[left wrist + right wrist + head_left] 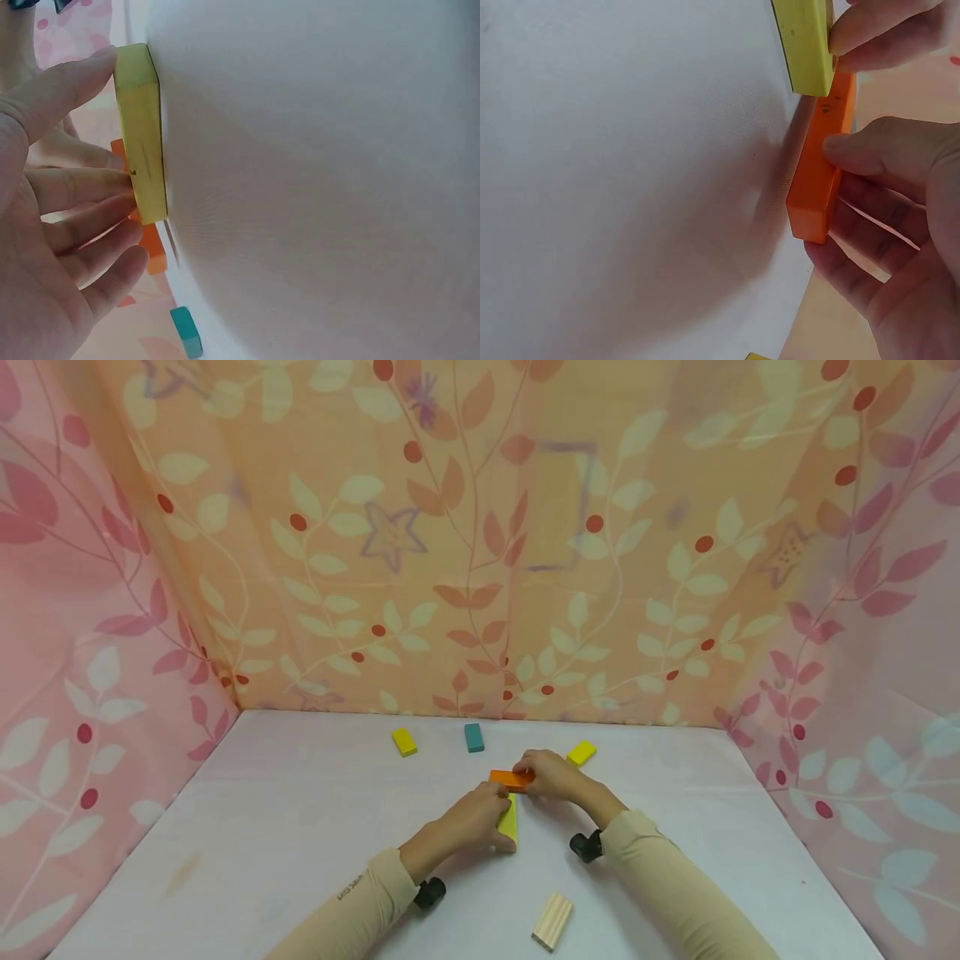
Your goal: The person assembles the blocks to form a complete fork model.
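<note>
A yellow-green wooden block (509, 823) lies lengthwise on the white tabletop, and my left hand (471, 820) pinches it by its ends. In the left wrist view the thumb is on the near end of that block (142, 142) and the fingertips are toward its far end. Beyond it, my right hand (553, 776) grips an orange block (506, 779) lying crosswise. The right wrist view shows the thumb on top of the orange block (815, 180) and fingers behind it. The two blocks are close together there; whether they touch I cannot tell.
At the back of the table are a yellow block (404, 742), a teal block (474, 737) and another yellow block (582, 752), near the right hand. A plain ridged wooden block (552, 922) lies in front, between the forearms. Patterned cloth (480, 635) encloses the back and sides.
</note>
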The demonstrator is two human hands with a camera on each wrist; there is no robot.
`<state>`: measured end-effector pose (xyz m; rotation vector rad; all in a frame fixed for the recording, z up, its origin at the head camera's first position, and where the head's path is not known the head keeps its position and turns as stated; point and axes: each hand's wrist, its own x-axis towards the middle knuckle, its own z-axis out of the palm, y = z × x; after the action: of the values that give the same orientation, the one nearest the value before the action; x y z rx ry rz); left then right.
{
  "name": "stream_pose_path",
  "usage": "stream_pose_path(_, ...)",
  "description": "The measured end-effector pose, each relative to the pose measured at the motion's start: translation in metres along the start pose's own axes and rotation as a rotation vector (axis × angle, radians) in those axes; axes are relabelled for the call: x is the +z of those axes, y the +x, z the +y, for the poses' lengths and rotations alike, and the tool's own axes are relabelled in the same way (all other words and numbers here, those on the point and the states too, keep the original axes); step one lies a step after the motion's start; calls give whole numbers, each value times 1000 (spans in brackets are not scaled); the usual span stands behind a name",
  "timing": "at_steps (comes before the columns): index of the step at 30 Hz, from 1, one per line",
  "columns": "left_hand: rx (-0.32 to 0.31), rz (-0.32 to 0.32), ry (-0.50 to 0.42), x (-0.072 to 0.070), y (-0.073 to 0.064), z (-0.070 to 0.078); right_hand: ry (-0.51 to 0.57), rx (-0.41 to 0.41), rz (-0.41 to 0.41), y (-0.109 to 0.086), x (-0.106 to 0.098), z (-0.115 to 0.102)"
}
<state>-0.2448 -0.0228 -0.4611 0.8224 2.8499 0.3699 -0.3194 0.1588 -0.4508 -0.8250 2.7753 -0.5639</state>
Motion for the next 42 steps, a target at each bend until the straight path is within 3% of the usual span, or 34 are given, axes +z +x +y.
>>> stream_pose_path(8, 8, 7, -11, -3, -1, 2, 35, -62, -10, 4, -1, -5)
stream_pose_path(14, 8, 8, -16, -3, -2, 2, 70, -28, -30, 5, -2, -9)
stream_pose_path(42, 0, 11, -29, -2, -2, 1, 83, -65, -18, 4, 10, -4)
